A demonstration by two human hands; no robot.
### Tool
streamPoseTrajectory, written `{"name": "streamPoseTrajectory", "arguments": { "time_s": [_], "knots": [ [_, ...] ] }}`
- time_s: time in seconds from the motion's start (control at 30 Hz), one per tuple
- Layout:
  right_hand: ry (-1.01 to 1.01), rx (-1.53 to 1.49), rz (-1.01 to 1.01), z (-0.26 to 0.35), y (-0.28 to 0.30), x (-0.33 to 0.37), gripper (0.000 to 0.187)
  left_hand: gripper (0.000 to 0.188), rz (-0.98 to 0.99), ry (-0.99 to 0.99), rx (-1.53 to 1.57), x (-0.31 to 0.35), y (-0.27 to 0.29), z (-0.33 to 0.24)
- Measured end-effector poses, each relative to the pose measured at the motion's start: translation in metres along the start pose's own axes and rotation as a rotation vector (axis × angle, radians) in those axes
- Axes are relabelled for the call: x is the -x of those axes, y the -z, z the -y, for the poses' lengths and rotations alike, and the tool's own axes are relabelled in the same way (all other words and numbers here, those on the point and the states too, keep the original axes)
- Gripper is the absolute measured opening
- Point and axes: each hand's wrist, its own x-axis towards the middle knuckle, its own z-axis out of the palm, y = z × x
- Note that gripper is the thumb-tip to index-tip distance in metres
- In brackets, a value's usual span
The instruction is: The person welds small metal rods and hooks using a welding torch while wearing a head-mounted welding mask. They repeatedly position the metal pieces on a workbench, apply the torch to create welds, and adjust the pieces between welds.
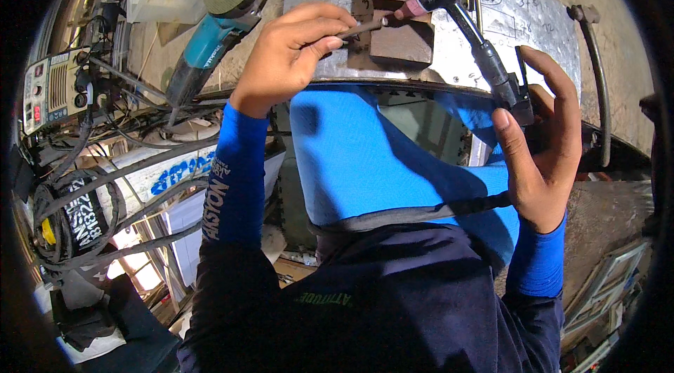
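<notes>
Left hand [291, 57] pinches a thin, seemingly metal rod [361, 27]; right hand [540, 141] grips the black welding torch [477, 36] over rusty blocks [393, 18].

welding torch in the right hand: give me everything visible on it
The welding torch is black, with an angled head and a pinkish ceramic nozzle at its tip. A dark cap or handle stub runs up and right from the head. The body slants down to the right hand, whose fingers wrap it near a small black trigger block. The nozzle points left at the rusty brown metal blocks on the grey plate, meeting the thin rod pinched in the left hand. No arc is visible.
</notes>
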Motion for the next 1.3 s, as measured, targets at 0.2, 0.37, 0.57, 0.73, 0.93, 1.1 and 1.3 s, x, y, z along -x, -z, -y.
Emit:
{"name": "streamPoseTrajectory", "arguments": {
  "time_s": [0.2,0.37,0.57,0.73,0.93,1.1,1.3],
  "knots": [
    [-0.018,0.008,-0.007,-0.001,0.0,0.001,0.058,0.024,0.019,-0.019,-0.01,-0.003,0.003,0.004],
    [0.0,-0.011,-0.009,-0.002,-0.005,0.001,0.057,0.019,0.041,0.011,0.004,-0.003,0.004,0.001],
    [-0.002,-0.047,0.005,-0.001,-0.008,-0.001,0.057,0.019,0.036,0.029,0.029,-0.003,0.004,0.001],
    [-0.06,-0.071,0.019,0.001,-0.007,0.0,0.056,0.02,-0.009,0.008,0.026,-0.002,0.001,0.005],
    [-0.009,0.1,0.041,0.006,-0.004,-0.001,0.053,0.028,0.032,0.046,-0.14,0.006,0.007,0.011],
    [-0.026,0.023,-0.01,0.002,-0.007,0.003,0.058,0.025,0.054,0.023,0.086,-0.002,0.003,0.014],
    [-0.02,0.005,-0.024,-0.003,-0.003,0.003,0.06,0.023,0.074,0.027,0.035,-0.006,0.007,0.008]
  ]
}}
